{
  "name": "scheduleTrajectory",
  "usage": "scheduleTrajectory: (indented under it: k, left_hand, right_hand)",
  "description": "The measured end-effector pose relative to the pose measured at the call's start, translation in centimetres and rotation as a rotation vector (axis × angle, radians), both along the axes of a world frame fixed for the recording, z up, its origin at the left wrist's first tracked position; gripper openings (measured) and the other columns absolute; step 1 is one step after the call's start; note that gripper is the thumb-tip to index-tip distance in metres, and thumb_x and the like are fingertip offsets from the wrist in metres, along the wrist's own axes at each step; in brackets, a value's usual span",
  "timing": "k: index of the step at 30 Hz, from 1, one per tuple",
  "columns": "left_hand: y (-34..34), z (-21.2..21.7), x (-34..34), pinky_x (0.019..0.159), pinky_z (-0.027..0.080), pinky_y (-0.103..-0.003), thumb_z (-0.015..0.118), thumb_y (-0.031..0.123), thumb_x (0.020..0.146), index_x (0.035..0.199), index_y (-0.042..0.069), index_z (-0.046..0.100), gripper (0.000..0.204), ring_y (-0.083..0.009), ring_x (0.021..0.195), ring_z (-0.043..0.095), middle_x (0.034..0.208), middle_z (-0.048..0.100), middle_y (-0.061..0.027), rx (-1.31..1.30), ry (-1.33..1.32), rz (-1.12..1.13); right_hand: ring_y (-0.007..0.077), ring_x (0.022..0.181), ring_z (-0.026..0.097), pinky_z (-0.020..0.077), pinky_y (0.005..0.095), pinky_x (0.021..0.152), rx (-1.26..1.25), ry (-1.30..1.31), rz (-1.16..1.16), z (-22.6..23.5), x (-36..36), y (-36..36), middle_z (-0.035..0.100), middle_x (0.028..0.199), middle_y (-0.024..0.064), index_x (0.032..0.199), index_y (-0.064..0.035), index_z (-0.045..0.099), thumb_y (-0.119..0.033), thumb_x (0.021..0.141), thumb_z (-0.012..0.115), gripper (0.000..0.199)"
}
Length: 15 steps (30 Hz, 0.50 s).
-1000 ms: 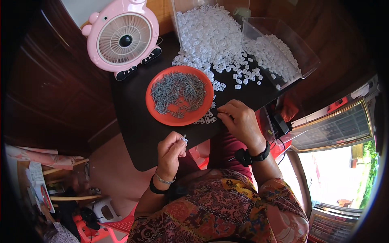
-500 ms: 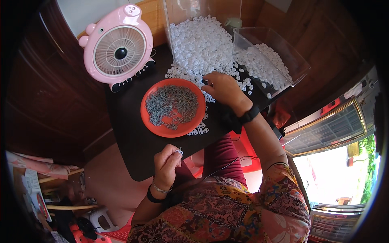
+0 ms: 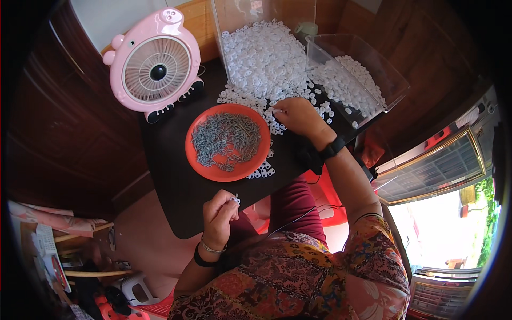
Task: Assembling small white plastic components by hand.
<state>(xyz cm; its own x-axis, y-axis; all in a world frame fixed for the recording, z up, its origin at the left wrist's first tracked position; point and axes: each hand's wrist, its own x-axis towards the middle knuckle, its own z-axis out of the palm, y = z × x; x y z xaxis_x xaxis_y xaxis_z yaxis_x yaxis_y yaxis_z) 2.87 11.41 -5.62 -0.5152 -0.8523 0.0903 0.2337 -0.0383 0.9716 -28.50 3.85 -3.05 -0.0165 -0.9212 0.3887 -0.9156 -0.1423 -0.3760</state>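
The left hand [image 3: 217,214] pinches a white piece [image 3: 236,201] (grey screw [image 3: 237,196] poking up); the right hand [image 3: 300,116] pinches a second piece [image 3: 278,110].

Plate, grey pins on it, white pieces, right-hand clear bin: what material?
Plate: probably plastic; smooth orange-red, soft sheen.
Grey pins: likely metal; dull grey, small glints.
White pieces: likely moulded plastic; opaque, uniform, holed.
Clear bin: rigid plastic or glass, can't tell; transparent, shiny edges.

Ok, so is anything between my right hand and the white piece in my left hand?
Partly: seen from above, the straight line from your right hand to the white piece pinched in your left hand crosses some loose white pieces, then the right rim of the orange plate of screws. Nothing taller shows there.
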Motion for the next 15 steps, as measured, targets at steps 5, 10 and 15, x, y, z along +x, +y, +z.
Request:
scheduleTrajectory:
  k: [5, 10, 15]
  left_hand:
    - [-0.1, -0.3, 0.0, 0.049, 0.032, -0.022, 0.049, 0.006, 0.089, 0.075, -0.001, 0.049, 0.015, -0.0061, 0.05, 0.04, 0.057, 0.045, -0.0007, -0.013, 0.009, 0.007]
    - [0.1, -0.1, -0.2, 0.048, 0.031, -0.022, 0.048, 0.006, 0.089, 0.075, 0.0, 0.049, 0.016, -0.0061, 0.05, 0.04, 0.056, 0.044, -0.0006, 0.007, 0.017, 0.028]
    - [0.2, 0.4, -0.2, 0.05, 0.036, -0.023, 0.047, 0.008, 0.087, 0.076, 0.001, 0.048, 0.013, -0.0082, 0.052, 0.039, 0.059, 0.041, -0.0007, 0.019, -0.031, 0.02]
  right_hand:
    - [0.0354, 0.081, 0.063, 0.05, 0.041, 0.074, 0.129, 0.076, -0.035, 0.7, -0.1, 0.0, 0.066, 0.084, 0.0185, 0.094, -0.0035, 0.069, -0.021, 0.083, 0.058, 0.023]
    - [0.0324, 0.08, 0.064, 0.0503, 0.0382, 0.072, -0.019, -0.051, -0.038, 0.9, -0.3, 1.0, 0.066, 0.085, 0.0175, 0.094, -0.0021, 0.068, -0.017, 0.082, 0.06, 0.021]
    - [0.0192, 0.075, 0.066, 0.0508, 0.031, 0.068, 0.006, -0.353, -0.002, 2.5, 1.0, 3.4, 0.068, 0.082, 0.0104, 0.101, -0.0004, 0.066, -0.013, 0.084, 0.062, 0.022]
